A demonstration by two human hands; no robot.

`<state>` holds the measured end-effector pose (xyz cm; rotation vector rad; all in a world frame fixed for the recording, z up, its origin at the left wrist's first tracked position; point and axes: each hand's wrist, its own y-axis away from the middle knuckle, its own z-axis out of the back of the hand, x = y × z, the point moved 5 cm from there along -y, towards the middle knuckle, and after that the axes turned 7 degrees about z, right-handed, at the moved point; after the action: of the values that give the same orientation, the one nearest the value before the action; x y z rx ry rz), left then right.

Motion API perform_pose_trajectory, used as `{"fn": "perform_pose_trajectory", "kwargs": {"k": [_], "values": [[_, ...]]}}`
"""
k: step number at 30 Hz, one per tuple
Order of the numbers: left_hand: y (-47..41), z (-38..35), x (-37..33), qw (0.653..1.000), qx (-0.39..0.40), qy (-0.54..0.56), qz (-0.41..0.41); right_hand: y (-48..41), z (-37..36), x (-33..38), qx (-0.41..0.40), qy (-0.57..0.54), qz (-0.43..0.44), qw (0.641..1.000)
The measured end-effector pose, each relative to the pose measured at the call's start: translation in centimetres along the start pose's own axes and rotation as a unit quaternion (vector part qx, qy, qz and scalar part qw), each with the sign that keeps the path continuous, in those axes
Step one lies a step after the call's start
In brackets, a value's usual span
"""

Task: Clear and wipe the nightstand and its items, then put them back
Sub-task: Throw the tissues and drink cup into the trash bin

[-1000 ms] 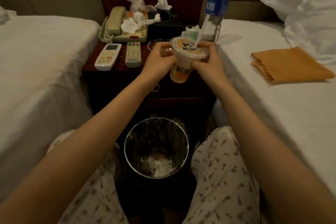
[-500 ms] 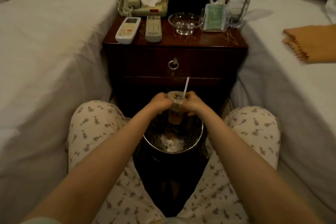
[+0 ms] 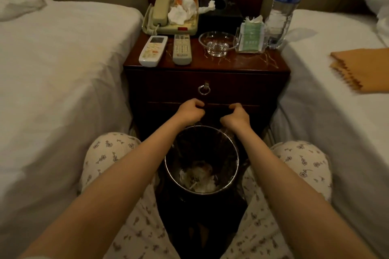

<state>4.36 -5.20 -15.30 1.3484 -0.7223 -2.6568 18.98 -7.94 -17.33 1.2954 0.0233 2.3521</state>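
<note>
- Both bare forearms reach forward between the knees. The left hand (image 3: 190,111) and right hand (image 3: 235,116) hover side by side, slightly apart, above the far rim of the waste bin (image 3: 168,166), in front of the counter (image 3: 231,63).
- Both hands are clenched, fingers curled in, holding nothing.
- Half a second ago they gripped a drink cup over the bin. Now the cup (image 3: 202,171) seems to lie inside it among tissues, though dim light blurs it.
- The phone (image 3: 170,14) and glass bowl (image 3: 217,43) stay on the counter.
</note>
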Motion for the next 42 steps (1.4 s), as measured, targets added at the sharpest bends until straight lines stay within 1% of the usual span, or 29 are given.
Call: {"fn": "perform_pose_trajectory", "kwargs": {"k": [6,13,17,21,27,29,32,33,35,37,38,39,41,42], "values": [[0.9,1.9,-4.3,0.998,0.009,0.008,-0.062,-0.9,2.5,3.3,-0.072,0.008,0.119,0.990],[1.7,4.9,-8.1,0.991,-0.017,0.018,-0.128,0.4,3.0,8.1,-0.071,-0.021,0.241,0.968],[2.0,8.0,-11.5,0.981,-0.068,0.019,-0.180,0.3,4.5,12.7,-0.083,-0.052,0.307,0.947],[0.9,11.1,-14.1,0.976,-0.095,0.028,-0.196,-1.6,5.8,17.4,-0.071,-0.048,0.316,0.945],[-3.5,15.0,-15.0,0.976,-0.147,0.015,-0.158,-7.1,5.9,21.0,-0.037,0.003,0.302,0.953],[-5.5,16.5,-15.1,0.973,-0.177,0.017,-0.145,-9.0,5.9,21.9,-0.046,0.019,0.304,0.951],[-8.5,18.5,-15.1,0.973,-0.194,0.028,-0.125,-11.8,6.1,23.3,-0.084,0.055,0.305,0.947],[-9.5,19.0,-15.3,0.972,-0.199,0.020,-0.122,-12.8,6.1,23.9,-0.095,0.078,0.317,0.941],[-11.1,20.1,-15.9,0.966,-0.222,-0.023,-0.128,-14.7,5.7,25.2,-0.090,0.162,0.348,0.919],[-12.3,20.5,-17.1,0.953,-0.248,-0.084,-0.154,-16.2,4.8,26.2,-0.051,0.266,0.366,0.891],[-12.8,20.4,-17.8,0.944,-0.253,-0.117,-0.174,-16.9,4.4,26.5,-0.026,0.288,0.373,0.882],[-13.3,20.1,-18.5,0.936,-0.249,-0.153,-0.195,-17.5,4.0,26.7,0.001,0.277,0.381,0.882],[-14.4,19.0,-19.3,0.928,-0.220,-0.209,-0.217,-18.2,3.5,26.9,0.050,0.206,0.384,0.899],[-15.0,18.6,-19.4,0.929,-0.202,-0.226,-0.212,-18.2,3.5,27.1,0.050,0.178,0.393,0.901]]}}
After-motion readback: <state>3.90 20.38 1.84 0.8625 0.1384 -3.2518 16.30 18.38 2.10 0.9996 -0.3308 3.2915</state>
